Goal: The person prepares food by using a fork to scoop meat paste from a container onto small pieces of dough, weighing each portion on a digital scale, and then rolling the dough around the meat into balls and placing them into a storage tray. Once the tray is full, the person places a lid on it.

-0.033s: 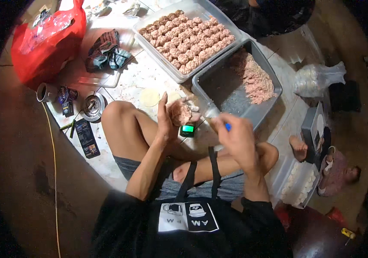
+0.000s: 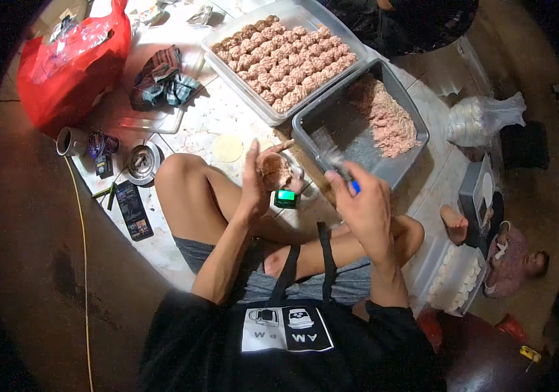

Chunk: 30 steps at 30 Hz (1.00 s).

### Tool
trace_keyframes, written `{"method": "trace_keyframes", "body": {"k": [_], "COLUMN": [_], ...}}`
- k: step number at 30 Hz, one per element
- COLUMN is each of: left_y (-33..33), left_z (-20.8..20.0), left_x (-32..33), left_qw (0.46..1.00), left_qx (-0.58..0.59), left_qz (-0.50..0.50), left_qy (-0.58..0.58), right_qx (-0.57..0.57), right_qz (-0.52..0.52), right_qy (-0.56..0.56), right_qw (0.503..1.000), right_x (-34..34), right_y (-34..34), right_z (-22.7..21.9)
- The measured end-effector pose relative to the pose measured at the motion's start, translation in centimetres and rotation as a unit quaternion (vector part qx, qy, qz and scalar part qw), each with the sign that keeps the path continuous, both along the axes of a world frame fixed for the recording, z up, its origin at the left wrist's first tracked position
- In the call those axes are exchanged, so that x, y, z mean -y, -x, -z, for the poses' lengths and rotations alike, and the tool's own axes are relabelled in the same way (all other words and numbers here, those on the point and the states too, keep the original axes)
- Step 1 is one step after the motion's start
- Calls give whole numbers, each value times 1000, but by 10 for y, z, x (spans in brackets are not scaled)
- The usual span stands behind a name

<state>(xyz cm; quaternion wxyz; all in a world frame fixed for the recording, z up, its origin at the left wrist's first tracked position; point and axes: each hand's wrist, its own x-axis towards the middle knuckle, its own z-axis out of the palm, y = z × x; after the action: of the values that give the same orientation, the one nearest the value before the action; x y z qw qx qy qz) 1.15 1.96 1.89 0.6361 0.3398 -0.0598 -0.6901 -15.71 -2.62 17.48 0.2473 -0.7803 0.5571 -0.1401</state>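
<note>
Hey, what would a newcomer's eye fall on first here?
Probably the brightly lit clear plastic tub at the top middle, lined with rows of what look like meat dumplings. The bulging red plastic bag at the upper left also stands out. Near the centre, the left hand cups pink minced filling by a small glowing green display, while the right hand holds a blue-handled tool, its far end blurred, near the grey tub.
</note>
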Motion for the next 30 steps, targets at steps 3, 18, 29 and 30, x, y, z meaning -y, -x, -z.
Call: {"method": "trace_keyframes", "body": {"k": [3, 18, 29, 30], "left_y": [6, 4, 8, 14], "left_z": [-27, -21, -28, -27], "left_x": [-2, -2, -6, -7], "left_qw": [991, 888, 906, 909], "left_qx": [54, 422, 397, 380], "left_qz": [109, -32, -20, -11], "left_qy": [57, 183, 144, 173], "right_qx": [151, 290, 62, 69], "right_qz": [-4, 61, -95, -104], "right_qy": [-32, -34, 85, 76], "right_qw": [988, 954, 990, 989], "right_x": [13, -42, -38, -38], "right_y": [2, 46, 27, 28], "right_z": [48, 128, 55, 58]}}
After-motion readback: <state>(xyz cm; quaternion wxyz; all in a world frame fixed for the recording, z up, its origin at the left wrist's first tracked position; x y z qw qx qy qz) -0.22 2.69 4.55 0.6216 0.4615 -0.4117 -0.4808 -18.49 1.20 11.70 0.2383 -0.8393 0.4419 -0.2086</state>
